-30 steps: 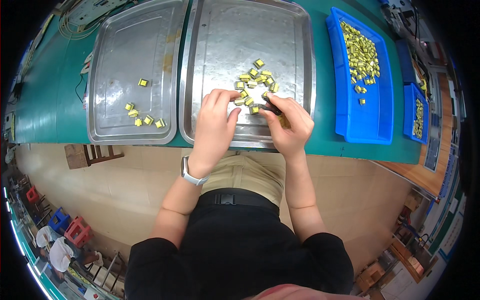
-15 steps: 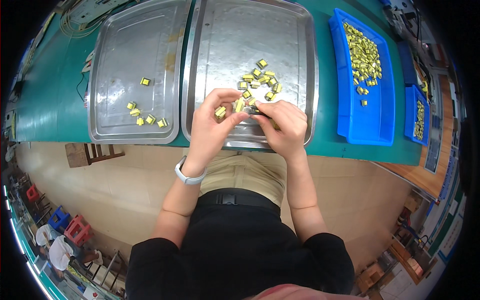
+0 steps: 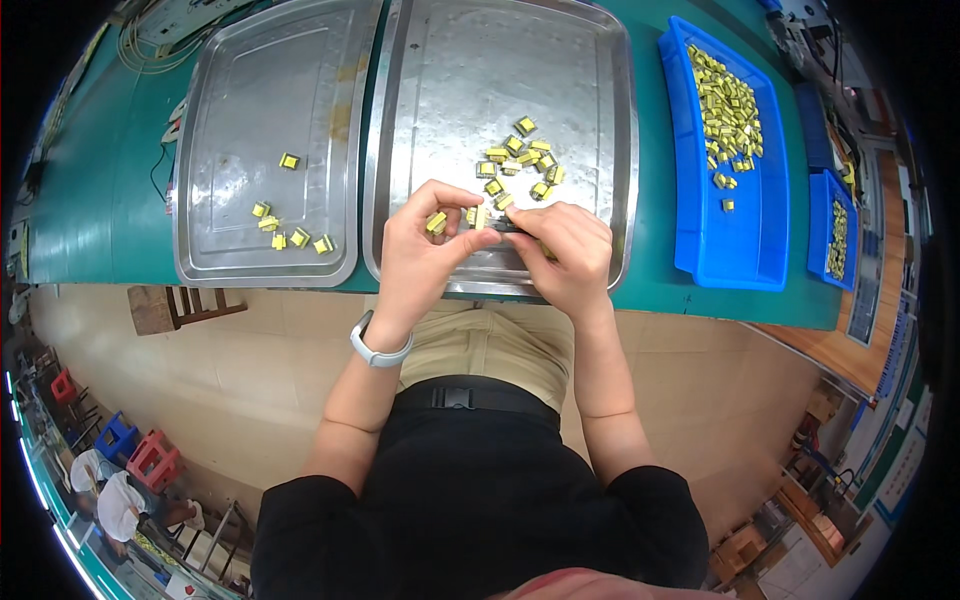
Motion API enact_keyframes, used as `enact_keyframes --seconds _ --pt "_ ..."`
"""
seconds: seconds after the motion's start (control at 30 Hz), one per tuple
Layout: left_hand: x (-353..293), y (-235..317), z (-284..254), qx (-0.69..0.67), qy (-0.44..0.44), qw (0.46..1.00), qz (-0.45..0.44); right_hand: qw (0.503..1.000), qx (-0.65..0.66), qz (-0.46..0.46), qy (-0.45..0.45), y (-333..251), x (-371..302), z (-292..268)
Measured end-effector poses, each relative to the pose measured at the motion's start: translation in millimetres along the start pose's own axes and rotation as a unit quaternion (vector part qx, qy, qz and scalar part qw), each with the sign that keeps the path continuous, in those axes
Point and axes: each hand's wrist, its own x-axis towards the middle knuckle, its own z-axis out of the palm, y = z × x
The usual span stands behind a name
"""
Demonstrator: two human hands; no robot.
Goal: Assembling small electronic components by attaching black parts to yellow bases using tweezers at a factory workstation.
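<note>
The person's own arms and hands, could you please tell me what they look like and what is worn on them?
The left hand and right hand are bare, with no gloves. A pale grey wristband circles the left wrist; the right wrist has none. The short black sleeves end above the elbows.

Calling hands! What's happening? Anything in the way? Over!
Left hand: holding yellow blocks. Right hand: gripping dark piece, partly hidden. Loose blocks on metal tray, close ahead of both.
</note>
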Motion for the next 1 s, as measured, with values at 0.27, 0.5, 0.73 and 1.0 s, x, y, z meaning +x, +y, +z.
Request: enact_keyframes --seconds 0.27,0.5,0.73,1.0 --pt "2 -5 1 -0.027 0.023 0.999 0.028 1.0 0.001 0.009 -0.005 -2 1 -2" --pt "1 -3 -2 -0.023 -0.014 0.999 0.02 1.0 0.008 0.011 -0.017 -3 2 -3" --pt "2 -2 -6 -0.023 -0.04 0.998 0.031 1.0 0.022 0.013 -0.011 -1 0 -3" --pt "2 2 -11 -0.024 -0.116 0.992 0.044 0.999 0.039 0.023 0.004 -2 2 -2"
